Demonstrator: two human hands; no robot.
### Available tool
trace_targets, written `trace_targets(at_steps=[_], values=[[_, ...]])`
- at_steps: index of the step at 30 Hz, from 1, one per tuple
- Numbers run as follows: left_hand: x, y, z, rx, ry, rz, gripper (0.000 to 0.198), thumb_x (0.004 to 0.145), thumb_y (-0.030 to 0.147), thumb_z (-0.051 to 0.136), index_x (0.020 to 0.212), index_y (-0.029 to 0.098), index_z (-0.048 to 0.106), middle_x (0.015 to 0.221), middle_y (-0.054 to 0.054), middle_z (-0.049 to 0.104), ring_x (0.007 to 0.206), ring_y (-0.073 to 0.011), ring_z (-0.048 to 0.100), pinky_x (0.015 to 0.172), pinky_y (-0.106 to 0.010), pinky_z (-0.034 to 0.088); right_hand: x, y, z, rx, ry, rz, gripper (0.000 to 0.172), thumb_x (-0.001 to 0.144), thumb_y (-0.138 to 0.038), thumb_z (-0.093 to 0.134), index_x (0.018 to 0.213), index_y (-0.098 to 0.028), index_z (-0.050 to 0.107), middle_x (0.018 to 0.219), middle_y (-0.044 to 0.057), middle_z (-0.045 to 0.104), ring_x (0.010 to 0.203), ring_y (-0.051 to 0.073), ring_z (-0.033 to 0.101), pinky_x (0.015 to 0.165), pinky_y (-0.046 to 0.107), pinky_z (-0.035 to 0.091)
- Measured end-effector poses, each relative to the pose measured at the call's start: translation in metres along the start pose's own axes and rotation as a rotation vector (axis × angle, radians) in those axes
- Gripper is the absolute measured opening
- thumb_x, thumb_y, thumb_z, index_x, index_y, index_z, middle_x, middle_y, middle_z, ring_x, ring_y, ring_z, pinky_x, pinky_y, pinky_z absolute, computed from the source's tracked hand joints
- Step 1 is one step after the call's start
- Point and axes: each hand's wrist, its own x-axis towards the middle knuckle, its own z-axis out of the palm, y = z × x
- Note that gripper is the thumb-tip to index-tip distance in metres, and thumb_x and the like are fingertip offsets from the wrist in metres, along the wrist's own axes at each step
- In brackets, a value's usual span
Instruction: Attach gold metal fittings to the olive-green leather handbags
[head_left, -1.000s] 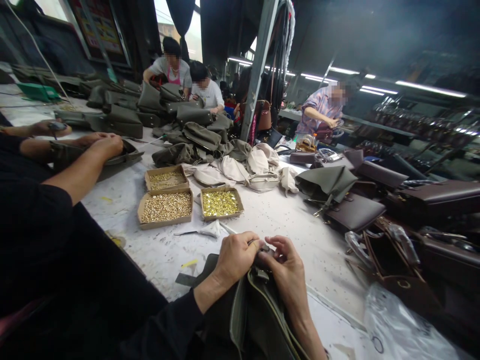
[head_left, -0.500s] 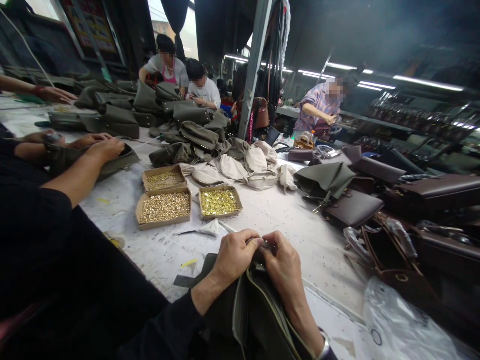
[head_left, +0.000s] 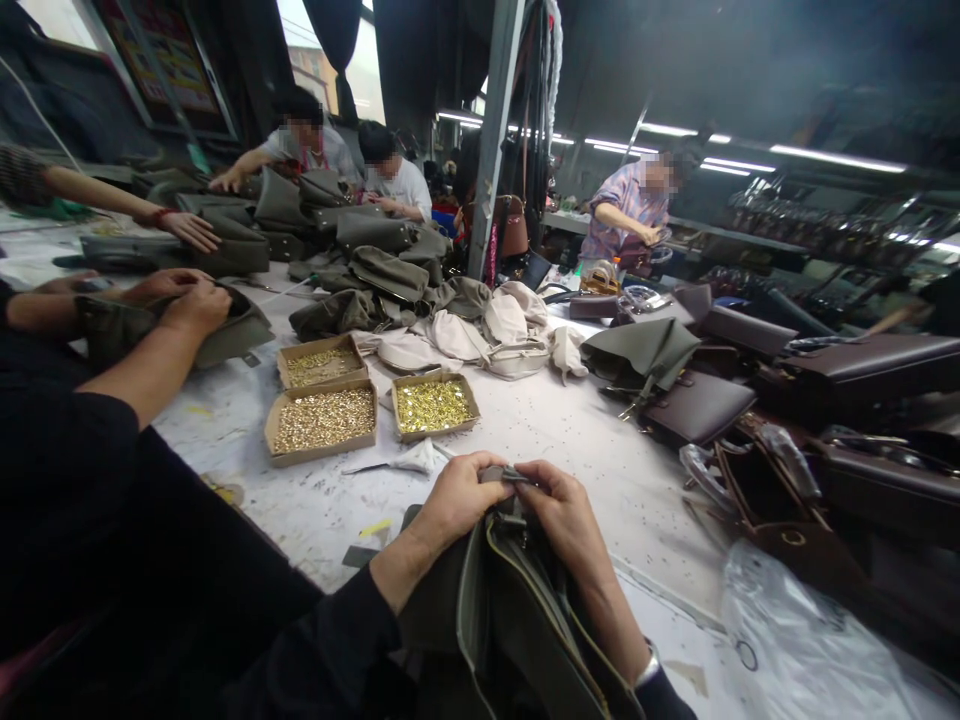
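The left hand point(head_left: 457, 500) and right hand point(head_left: 568, 522) pinch a small dark piece point(head_left: 514, 476) atop the green bag point(head_left: 517, 620) at the table's point(head_left: 592, 440) near edge, both grips closed. The fitting looks unfinished.

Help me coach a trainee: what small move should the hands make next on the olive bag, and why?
Probably steady the olive bag's top edge with the left hand while the right hand presses the small dark fitting home. Both hands pinch together at that edge, fingertips on the fitting, so nothing seems to need regrasping.
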Motion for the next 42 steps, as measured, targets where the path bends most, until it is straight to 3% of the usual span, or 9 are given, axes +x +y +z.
trace_targets(at_steps=[4, 11, 19, 26, 31, 37, 42], values=[[0.006, 0.003, -0.002, -0.052, -0.012, -0.043, 0.033, 0.058, 0.025, 0.072, 0.087, 0.012, 0.077, 0.076, -0.003, 0.071, 0.073, -0.0189, 0.061, 0.069, -0.027, 0.045, 0.001, 0.006, 0.001, -0.022, 0.019, -0.032, 0.024, 0.083, -0.027, 0.063, 0.102, -0.025, 0.077, 0.098, 0.003, 0.078, 0.092, 0.024, 0.069, 0.087, 0.035, 0.051], [0.008, 0.009, -0.003, -0.095, -0.037, -0.088, 0.034, 0.053, 0.024, 0.07, 0.084, 0.012, 0.075, 0.073, -0.002, 0.069, 0.069, -0.0162, 0.058, 0.067, -0.026, 0.043, -0.002, 0.008, -0.003, -0.043, 0.003, -0.039, 0.034, 0.076, -0.02, 0.068, 0.109, -0.024, 0.076, 0.096, 0.002, 0.077, 0.085, 0.021, 0.066, 0.079, 0.031, 0.052], [0.007, 0.008, -0.006, -0.093, -0.06, -0.094, 0.034, 0.055, 0.022, 0.07, 0.087, 0.013, 0.075, 0.073, -0.001, 0.069, 0.069, -0.0162, 0.059, 0.066, -0.026, 0.042, -0.002, 0.002, -0.006, -0.046, -0.07, -0.036, 0.035, 0.074, -0.016, 0.064, 0.108, -0.021, 0.072, 0.092, 0.0, 0.073, 0.078, 0.018, 0.061, 0.072, 0.027, 0.047], [0.006, 0.009, -0.006, -0.077, -0.09, -0.081, 0.033, 0.059, 0.024, 0.073, 0.089, 0.013, 0.075, 0.077, -0.002, 0.072, 0.072, -0.0167, 0.061, 0.067, -0.025, 0.044, -0.005, -0.003, -0.004, -0.127, -0.05, -0.047, 0.033, 0.072, -0.014, 0.06, 0.104, -0.022, 0.068, 0.088, -0.001, 0.069, 0.076, 0.017, 0.058, 0.068, 0.026, 0.042], [0.004, 0.012, -0.006, -0.008, -0.103, -0.05, 0.03, 0.064, 0.023, 0.07, 0.092, 0.013, 0.076, 0.081, -0.004, 0.075, 0.075, -0.0186, 0.066, 0.069, -0.027, 0.048, -0.008, -0.008, 0.0, -0.297, -0.014, -0.059, 0.029, 0.075, -0.017, 0.061, 0.103, -0.022, 0.06, 0.087, 0.0, 0.066, 0.077, 0.019, 0.058, 0.068, 0.027, 0.04], [0.0, 0.013, -0.002, 0.269, -0.034, 0.103, 0.032, 0.074, 0.018, 0.062, 0.102, 0.018, 0.076, 0.098, -0.005, 0.078, 0.096, -0.0235, 0.07, 0.091, -0.032, 0.05, -0.012, -0.008, 0.011, -0.479, 0.095, -0.198, 0.027, 0.075, -0.011, 0.054, 0.1, -0.021, 0.053, 0.085, 0.003, 0.062, 0.08, 0.022, 0.056, 0.069, 0.028, 0.04], [0.0, 0.013, -0.001, 0.247, -0.061, 0.177, 0.025, 0.078, 0.017, 0.059, 0.1, 0.019, 0.07, 0.094, -0.003, 0.076, 0.092, -0.0217, 0.07, 0.085, -0.03, 0.051, -0.015, -0.011, 0.01, -0.616, 0.163, -0.33, 0.023, 0.084, -0.008, 0.048, 0.101, -0.019, 0.057, 0.084, 0.006, 0.061, 0.082, 0.024, 0.054, 0.072, 0.031, 0.042]])
